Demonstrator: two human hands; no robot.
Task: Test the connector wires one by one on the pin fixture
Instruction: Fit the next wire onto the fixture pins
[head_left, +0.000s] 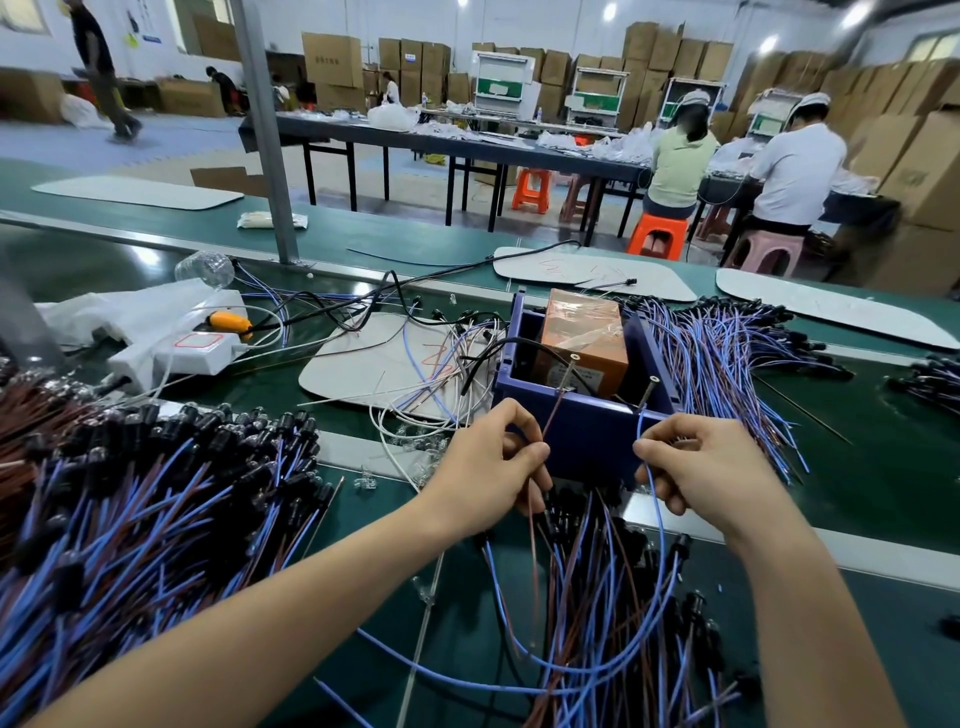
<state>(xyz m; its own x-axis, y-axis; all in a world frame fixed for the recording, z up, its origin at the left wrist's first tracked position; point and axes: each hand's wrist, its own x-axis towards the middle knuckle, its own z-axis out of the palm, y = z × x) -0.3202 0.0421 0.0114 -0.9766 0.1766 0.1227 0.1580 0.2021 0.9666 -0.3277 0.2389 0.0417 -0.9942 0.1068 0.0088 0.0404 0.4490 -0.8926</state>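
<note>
A grey post (262, 130) rises from the green bench (130, 218). Left of the post and behind it lies a blue floor (62, 145). Right of the post a long dark table (467, 143) runs across the hall, with orange stools (531, 189) and a pink stool (766, 252) by it. Far behind the post, cardboard boxes (675, 52) stand stacked against a white wall (561, 26). Above and right of the post, ceiling lamps (609, 10) glare, and a window (935, 47) shows at the far right.

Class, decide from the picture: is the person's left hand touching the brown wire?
Touching. The head view shows the left hand pinching the brown wire between thumb and forefinger.
</note>
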